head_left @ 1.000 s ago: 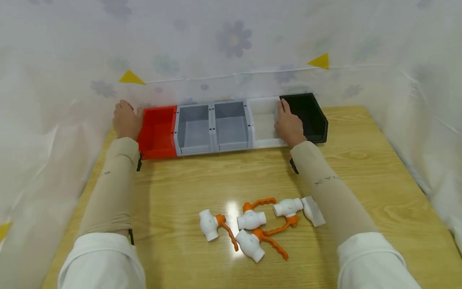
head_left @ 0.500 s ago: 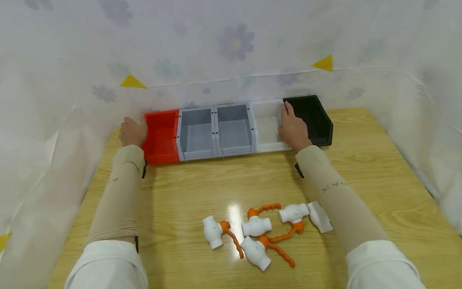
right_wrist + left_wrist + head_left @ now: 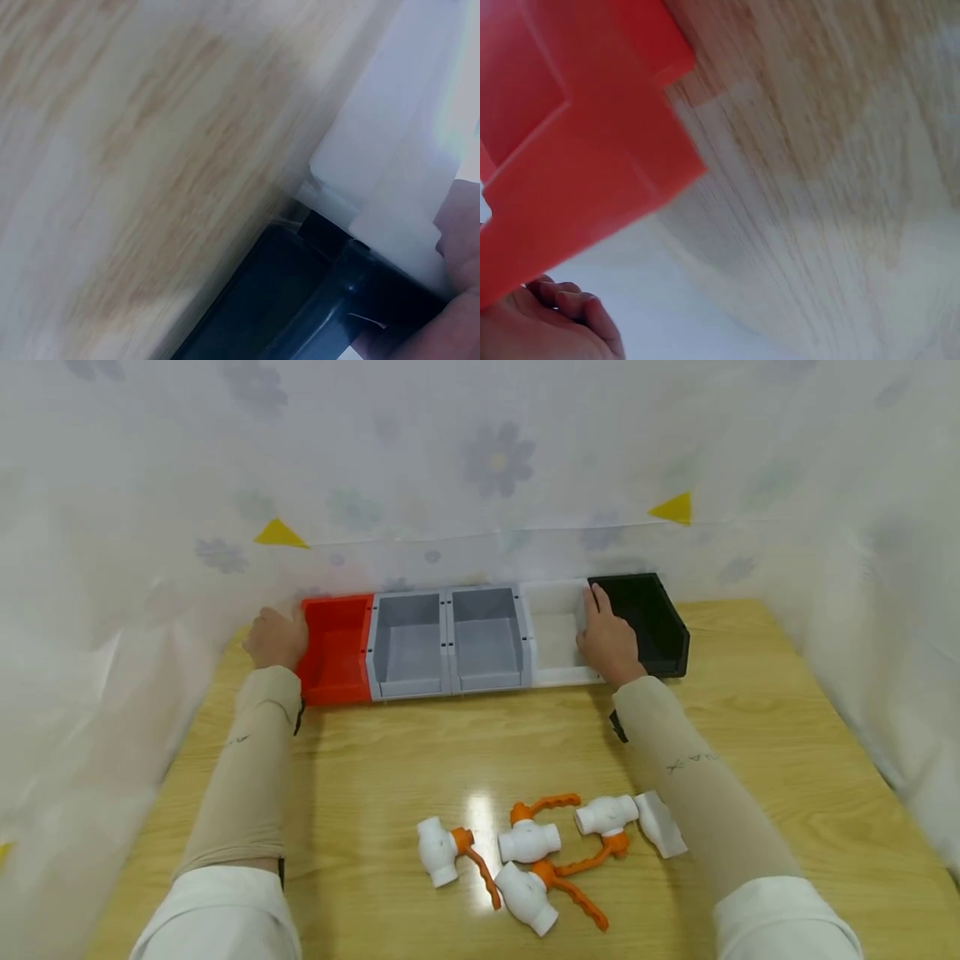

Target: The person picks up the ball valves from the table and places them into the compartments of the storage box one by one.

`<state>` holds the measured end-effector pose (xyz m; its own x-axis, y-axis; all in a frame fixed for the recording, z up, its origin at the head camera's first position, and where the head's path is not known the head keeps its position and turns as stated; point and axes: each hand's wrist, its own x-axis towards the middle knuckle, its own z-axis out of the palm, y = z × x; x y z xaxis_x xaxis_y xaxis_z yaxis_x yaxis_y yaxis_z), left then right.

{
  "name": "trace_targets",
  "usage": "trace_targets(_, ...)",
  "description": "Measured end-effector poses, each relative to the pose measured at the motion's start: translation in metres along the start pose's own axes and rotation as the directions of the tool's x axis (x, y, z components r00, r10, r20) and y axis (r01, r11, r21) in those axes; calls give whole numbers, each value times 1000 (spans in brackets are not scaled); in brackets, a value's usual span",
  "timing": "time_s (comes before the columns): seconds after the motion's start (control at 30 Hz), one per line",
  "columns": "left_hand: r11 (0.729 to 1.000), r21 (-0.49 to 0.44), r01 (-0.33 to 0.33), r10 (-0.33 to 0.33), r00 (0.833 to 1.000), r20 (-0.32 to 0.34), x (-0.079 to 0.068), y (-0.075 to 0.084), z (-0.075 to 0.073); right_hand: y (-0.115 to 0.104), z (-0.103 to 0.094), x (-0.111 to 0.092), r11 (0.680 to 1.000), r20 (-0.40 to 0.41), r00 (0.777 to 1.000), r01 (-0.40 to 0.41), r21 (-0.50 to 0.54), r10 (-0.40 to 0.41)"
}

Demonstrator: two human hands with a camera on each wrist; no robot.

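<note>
My left hand [image 3: 276, 637] is against the outer left side of the red bin [image 3: 336, 694], its fingers curled outside that wall. In the left wrist view, the curled fingers [image 3: 574, 304] show below the red bin [image 3: 592, 150] with nothing between them. My right hand [image 3: 609, 642] straddles the adjoining walls of the white bin [image 3: 564, 677] and the black bin [image 3: 672, 667], pinching them where they meet. Part of the right hand [image 3: 457, 315] shows at that joint in the right wrist view; most of its fingers are hidden.
Two grey bins [image 3: 411, 690] sit between the red and white ones, all in one row by the draped wall. Several white ball valves [image 3: 527, 843] with orange handles lie nearer on the wooden table [image 3: 375, 760]. A white piece [image 3: 660, 825] is partly hidden by my right sleeve.
My left hand has come down and right against the red bin, its fingers more curled. The right hand keeps its place at the white and black bins. The head view has shifted slightly.
</note>
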<state>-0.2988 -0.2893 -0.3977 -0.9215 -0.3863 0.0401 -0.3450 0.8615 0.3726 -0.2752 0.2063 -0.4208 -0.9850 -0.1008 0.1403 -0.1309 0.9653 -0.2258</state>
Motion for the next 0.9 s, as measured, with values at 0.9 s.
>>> trace_targets(0.9,964,103,-244,253,964,-84,7,10,1,5,2,7,998,-16,1000,-4,64,5)
